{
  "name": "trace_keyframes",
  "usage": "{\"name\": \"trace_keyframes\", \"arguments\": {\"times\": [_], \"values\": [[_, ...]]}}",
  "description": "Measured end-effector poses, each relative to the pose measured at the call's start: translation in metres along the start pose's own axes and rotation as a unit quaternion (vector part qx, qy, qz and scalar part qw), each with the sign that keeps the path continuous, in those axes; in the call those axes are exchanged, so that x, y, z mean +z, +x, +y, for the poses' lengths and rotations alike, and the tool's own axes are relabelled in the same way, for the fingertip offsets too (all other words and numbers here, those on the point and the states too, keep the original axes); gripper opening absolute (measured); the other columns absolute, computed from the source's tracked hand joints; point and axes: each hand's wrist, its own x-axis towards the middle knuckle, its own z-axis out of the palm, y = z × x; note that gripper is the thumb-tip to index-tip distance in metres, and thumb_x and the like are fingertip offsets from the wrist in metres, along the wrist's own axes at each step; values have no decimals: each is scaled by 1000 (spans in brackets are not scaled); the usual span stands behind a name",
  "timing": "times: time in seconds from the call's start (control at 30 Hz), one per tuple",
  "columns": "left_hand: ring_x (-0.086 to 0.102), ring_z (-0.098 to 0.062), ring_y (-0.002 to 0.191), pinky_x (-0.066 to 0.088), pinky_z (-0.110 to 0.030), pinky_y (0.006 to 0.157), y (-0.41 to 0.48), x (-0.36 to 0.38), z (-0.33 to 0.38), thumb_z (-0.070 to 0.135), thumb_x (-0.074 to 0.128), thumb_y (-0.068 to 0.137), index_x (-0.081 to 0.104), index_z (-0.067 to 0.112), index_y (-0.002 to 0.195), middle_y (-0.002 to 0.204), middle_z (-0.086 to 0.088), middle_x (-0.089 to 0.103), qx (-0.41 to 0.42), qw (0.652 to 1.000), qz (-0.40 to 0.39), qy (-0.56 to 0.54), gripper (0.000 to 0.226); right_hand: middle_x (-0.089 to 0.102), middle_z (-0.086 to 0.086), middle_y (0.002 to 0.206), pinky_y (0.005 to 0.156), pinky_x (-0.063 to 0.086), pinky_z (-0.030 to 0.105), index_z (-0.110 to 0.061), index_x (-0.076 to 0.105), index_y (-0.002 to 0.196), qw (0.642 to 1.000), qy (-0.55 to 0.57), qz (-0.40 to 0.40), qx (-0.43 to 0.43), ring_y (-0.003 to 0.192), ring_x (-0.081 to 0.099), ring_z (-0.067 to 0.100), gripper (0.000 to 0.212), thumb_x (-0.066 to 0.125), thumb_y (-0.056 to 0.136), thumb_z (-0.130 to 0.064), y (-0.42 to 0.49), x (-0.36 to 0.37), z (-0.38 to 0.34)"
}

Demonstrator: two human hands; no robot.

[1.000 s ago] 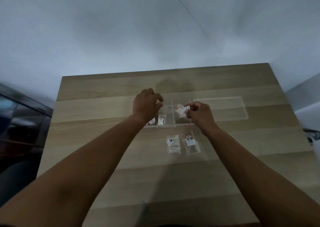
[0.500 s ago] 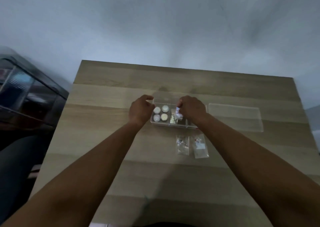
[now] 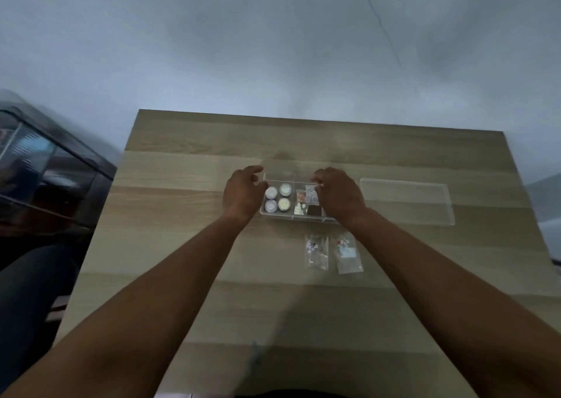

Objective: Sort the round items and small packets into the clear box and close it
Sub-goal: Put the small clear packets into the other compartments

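The clear box (image 3: 274,215) lies open in the middle of the wooden table (image 3: 188,246). Several round white items (image 3: 277,199) fill its left compartment. Small packets (image 3: 303,208) lie in the middle compartment. My left hand (image 3: 243,194) is at the box's left end, with its fingers curled and apart and nothing in them. My right hand (image 3: 340,194) covers the box's right part and pinches a small packet (image 3: 312,195) over the middle compartment. Two loose packets (image 3: 316,250) (image 3: 347,253) lie on the table in front of the box. The clear lid (image 3: 406,200) lies flat to the right.
A dark glass-fronted cabinet (image 3: 45,170) stands left of the table. A dark trouser leg (image 3: 30,291) shows at the lower left. A grey wall rises behind the table's far edge.
My left hand has moved off the box to its left end and uncovered the round items. My right hand has brought its packet leftwards and down over the middle compartment. The view has shifted.
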Motion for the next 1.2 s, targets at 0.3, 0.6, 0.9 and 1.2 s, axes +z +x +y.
{"name": "trace_keyframes", "arguments": {"times": [0.3, 0.6, 0.9, 1.2], "values": [[61, 3, 73, 44, -12, 66, -52, 7, 28, 37, 62, 88, 71, 29, 93, 88, 10, 71, 95, 994, 26, -45, 13, 73, 7, 84, 72, 51, 27, -9, 74, 89, 972, 167, 137, 97, 73, 65, 16, 12, 68, 84, -18, -55, -18, 25], [69, -15, 88, 56, -35, 78, -110, 51, 8, 46, 69, 79, 71, 27, 90, 91, 4, 74, 40, 994, -93, 52, 22, 70, 2, 72, 67, 42, 23, -13, 74, 74, 947, 206, 67, 237, 69, 66, 18, 9, 72, 77, -22, -111, 6, 59], [54, -28, 117, 48, -42, 92, -117, 73, 22, 45, 75, 74, 54, 20, 120, 126, -7, 53, -19, 979, -146, 142, 56, 52, 14, 114, 87, 47, 38, -10, 60, 103, 958, 99, 15, 267, 109, 52, 34, 40, 74, 73, -33, -124, 40, 59], [58, -29, 107, 52, -41, 87, -113, 70, 23, 27, 76, 72, 63, 19, 104, 118, -9, 54, -15, 970, -177, 166, 35, 55, 14, 113, 83, 45, 36, -13, 63, 99, 952, 129, 6, 278, 108, 52, 33, 31, 72, 71, -24, -125, 40, 58]]}}
